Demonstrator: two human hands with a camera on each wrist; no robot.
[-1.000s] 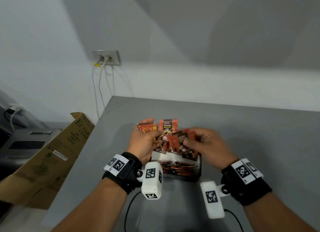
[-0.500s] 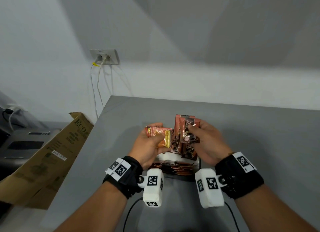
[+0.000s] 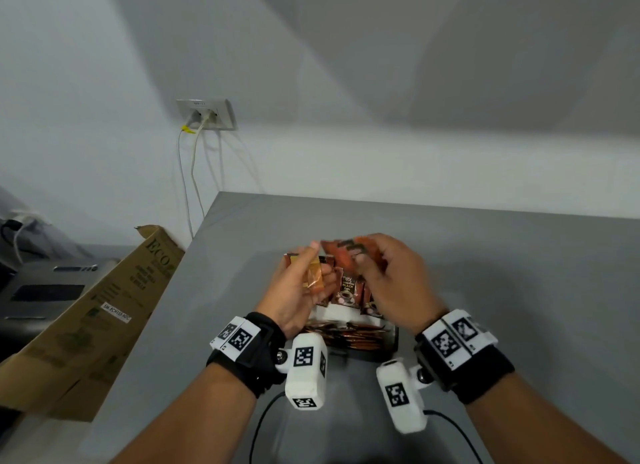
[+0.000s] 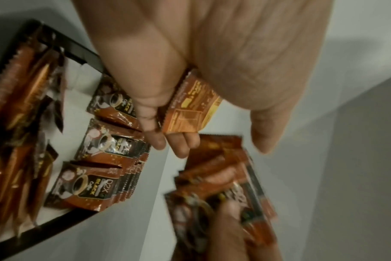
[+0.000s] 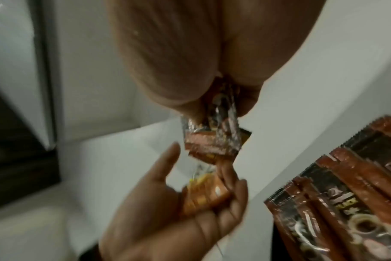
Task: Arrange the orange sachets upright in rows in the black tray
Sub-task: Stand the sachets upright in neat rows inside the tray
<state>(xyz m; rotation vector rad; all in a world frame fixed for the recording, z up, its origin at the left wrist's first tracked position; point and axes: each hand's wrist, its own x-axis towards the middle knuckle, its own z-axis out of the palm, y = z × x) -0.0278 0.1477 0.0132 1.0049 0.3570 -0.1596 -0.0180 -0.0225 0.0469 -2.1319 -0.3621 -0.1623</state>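
Midway through, the left hand (image 3: 294,290) grips one orange sachet (image 3: 316,278) and the right hand (image 3: 391,283) pinches several above the black tray (image 4: 83,54), where three upright rows (image 4: 114,155) stand; others lie loose.

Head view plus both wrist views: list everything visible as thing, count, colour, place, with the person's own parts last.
black tray: one, black rim, on the table near the person.
standing sachets: several, orange-brown, upright in rows in the tray's far part.
lying sachets: count unclear, orange, in the tray's near part.
held sachet: one, orange, in the left hand.
sachet bunch: several, orange, in the right hand.
table: one, grey.
cardboard box: one, brown, left of the table.
wall socket: one, white, with cables.
left hand: grips one sachet.
right hand: grips the bunch.
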